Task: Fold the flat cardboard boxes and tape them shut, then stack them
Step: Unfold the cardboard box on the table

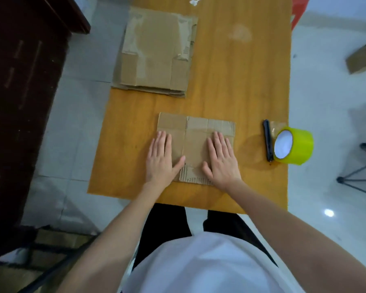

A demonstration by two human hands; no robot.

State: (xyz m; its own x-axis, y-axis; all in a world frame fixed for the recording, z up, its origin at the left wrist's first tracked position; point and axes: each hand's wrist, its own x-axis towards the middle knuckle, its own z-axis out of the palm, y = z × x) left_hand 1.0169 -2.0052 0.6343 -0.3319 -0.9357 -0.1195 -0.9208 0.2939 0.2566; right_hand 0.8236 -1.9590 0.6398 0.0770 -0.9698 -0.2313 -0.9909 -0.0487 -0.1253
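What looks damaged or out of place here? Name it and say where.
The stack of flat boxes at the table's far left overhangs the edge, with worn, peeled patches on top. The flat box under both hands has a ragged near edge showing corrugation. A whitish smudge marks the tabletop.

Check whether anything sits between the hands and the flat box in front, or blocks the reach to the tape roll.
Nothing visible does. The left hand and right hand press flat on the flat cardboard box. The yellow tape roll stands to its right on bare table, with only a black cutter beside it.
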